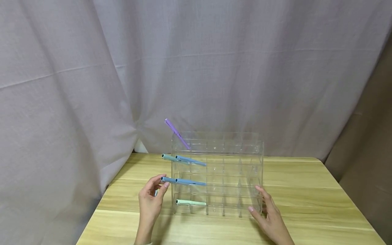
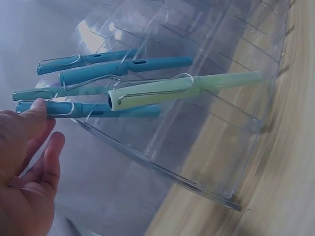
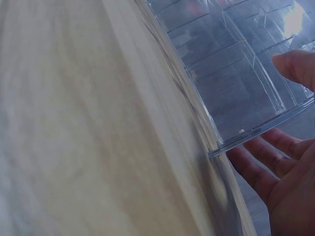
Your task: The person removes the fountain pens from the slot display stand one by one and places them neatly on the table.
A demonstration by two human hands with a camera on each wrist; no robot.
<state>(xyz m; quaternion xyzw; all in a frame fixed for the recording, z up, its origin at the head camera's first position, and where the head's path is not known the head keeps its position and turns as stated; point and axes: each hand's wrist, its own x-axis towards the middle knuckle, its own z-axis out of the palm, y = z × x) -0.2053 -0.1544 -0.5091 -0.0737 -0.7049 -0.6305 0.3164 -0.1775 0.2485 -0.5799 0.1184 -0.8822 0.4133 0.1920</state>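
Observation:
A clear, tiered acrylic pen rack stands on the table. At its left side my left hand pinches the capped end of a dark blue pen between thumb and fingers. That pen lies along a tier, beside a lighter blue pen. A pale green pen rests on the lowest tier. One tier above the pinched pen lie a teal pen and a blue pen. My right hand holds the rack's right side panel, thumb in front, fingers outside it.
On the top tier a purple pen leans up to the left, its capped end past the rack's edge. The wooden table extends on both sides of the rack. A grey curtain hangs behind the table.

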